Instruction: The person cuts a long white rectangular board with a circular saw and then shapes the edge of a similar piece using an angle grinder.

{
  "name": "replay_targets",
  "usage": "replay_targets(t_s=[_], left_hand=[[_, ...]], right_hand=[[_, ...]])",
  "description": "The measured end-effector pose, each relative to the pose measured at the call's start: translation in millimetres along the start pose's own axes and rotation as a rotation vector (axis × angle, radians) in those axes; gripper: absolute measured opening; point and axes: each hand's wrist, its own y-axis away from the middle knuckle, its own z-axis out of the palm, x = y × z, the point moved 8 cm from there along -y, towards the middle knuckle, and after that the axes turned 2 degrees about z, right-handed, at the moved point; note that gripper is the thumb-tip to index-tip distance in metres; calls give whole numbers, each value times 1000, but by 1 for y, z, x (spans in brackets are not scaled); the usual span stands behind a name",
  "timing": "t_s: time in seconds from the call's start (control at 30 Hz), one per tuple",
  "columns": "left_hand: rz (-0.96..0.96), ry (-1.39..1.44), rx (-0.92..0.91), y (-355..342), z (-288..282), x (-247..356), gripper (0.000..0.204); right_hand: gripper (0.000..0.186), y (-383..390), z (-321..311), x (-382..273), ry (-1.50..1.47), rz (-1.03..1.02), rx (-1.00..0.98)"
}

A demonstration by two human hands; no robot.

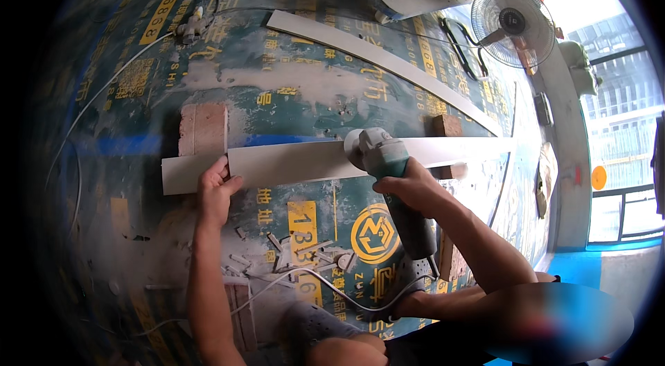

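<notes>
My right hand [419, 189] is wrapped round a green and grey angle grinder [409, 224]. Its head rests at the middle of a long white strip [291, 164], which looks like tile or board. My left hand [218, 193] pinches this strip near its left end, thumb on top. A shorter white piece [181, 175] lies against that end, partly behind my fingers. Reddish blocks prop the pieces up: a brick [203, 129] at the left and a smaller block [447, 125] at the right. The grinder's disc is hardly visible.
Another long strip [374, 61] lies diagonally farther off. White offcuts [277, 255] and dust litter the green printed floor covering near me. The grinder's cord [332, 286] loops by my feet. A fan [512, 23] stands at the far right; a cable connector [194, 27] lies far left.
</notes>
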Motion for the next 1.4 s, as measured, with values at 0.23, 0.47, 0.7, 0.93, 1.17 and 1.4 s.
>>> replay_targets(t_s=[0.23, 0.47, 0.7, 0.93, 1.17, 1.4], left_hand=[[-22, -33, 19, 2, 2, 3, 44], [-27, -81, 35, 1, 1, 4, 43], [41, 144, 48, -7, -6, -19, 41], [43, 60, -25, -8, 2, -10, 43], [48, 14, -33, -7, -2, -8, 42], [90, -4, -51, -8, 2, -1, 40]], right_hand=[[57, 4, -7, 8, -52, 40, 19], [66, 8, 44, -22, 109, -7, -72], [70, 6, 77, -67, 229, -119, -102], [70, 12, 41, -34, 185, -43, -64], [77, -7, -16, 33, 118, 67, 51], [48, -9, -76, 65, -8, 148, 166]])
